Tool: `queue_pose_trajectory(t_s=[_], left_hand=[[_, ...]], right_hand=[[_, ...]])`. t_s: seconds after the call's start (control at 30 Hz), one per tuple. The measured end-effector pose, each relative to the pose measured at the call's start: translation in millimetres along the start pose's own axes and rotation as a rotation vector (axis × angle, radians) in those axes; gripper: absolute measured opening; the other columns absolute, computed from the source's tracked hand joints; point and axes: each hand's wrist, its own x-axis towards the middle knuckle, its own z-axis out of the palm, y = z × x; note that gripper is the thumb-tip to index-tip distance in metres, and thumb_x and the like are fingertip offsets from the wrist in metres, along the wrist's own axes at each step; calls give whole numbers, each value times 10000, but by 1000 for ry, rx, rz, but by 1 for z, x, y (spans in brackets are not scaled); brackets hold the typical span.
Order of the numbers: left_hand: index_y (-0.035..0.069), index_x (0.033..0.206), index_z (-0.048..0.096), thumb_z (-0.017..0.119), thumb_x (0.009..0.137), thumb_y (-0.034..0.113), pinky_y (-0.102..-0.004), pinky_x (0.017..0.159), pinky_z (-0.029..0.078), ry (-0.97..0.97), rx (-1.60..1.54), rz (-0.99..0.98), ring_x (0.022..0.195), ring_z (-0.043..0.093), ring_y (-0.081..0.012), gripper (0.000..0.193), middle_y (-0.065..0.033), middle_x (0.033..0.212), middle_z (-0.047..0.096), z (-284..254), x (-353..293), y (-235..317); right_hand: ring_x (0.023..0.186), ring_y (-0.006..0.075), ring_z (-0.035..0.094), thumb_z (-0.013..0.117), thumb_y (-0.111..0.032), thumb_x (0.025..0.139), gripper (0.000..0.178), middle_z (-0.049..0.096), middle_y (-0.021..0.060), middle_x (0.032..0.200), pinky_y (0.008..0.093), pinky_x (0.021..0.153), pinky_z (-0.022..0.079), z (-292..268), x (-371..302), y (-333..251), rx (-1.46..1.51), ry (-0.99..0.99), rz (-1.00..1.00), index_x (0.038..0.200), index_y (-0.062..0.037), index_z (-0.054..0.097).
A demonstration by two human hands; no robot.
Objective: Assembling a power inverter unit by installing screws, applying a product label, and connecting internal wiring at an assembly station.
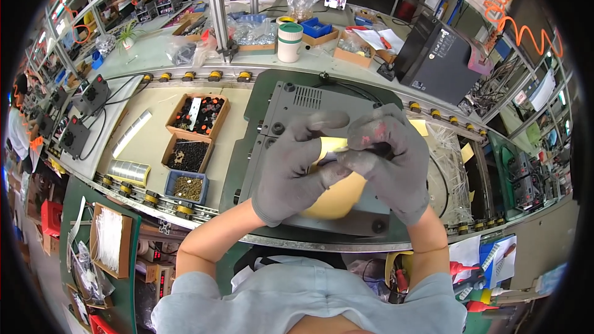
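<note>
Head view: two gloved hands meet over a workpiece, fingertips close together
Yellow sheet (334, 200): held up above the grey casing (296, 108), its broad part showing below the left thumb and a smaller yellow patch between the hands; whether both belong to one piece is hard to tell
Right hand (393, 164): grip pinching the upper yellow edge between thumb and forefinger
Left hand (291, 170): forefinger lifted, thumb stretched toward the right thumb; whether its grip presses on the sheet, I cannot tell
Casing: lying flat on the green board (255, 111), vent slots at the far side, partly hidden by the gloves
Bins: a blue bin (205, 189) of small brassy parts and a tan bin (209, 156) of black ones, left on the cream table (148, 142)
Step in hand: probably handling or separating the sheet's edge
Next move: seems to call for a steady right pinch and a careful left thumb
</note>
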Motion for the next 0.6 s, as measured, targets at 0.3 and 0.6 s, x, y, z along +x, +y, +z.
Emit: queue_pose_trajectory(t_s=[0.3,0.6], left_hand=[[-7,891,665,623,874,293,-245,574,436,-173,-195,-694,626,535,-49,304,-24,631,607,-5,-7,-28],[-23,902,655,607,882,312,-217,550,441,144,-112,-594,655,563,-60,339,-42,772,619,-34,1,-74]], right_hand=[[921,288,558,742,-238,656,266,570,58,867,372,792,419,7,35,44,-731,21,-566,830,-101,594],[791,93,546,494,-264,920,320,596,22,876,243,719,437,39,62,61,-48,-201,463,1073,14,539]])
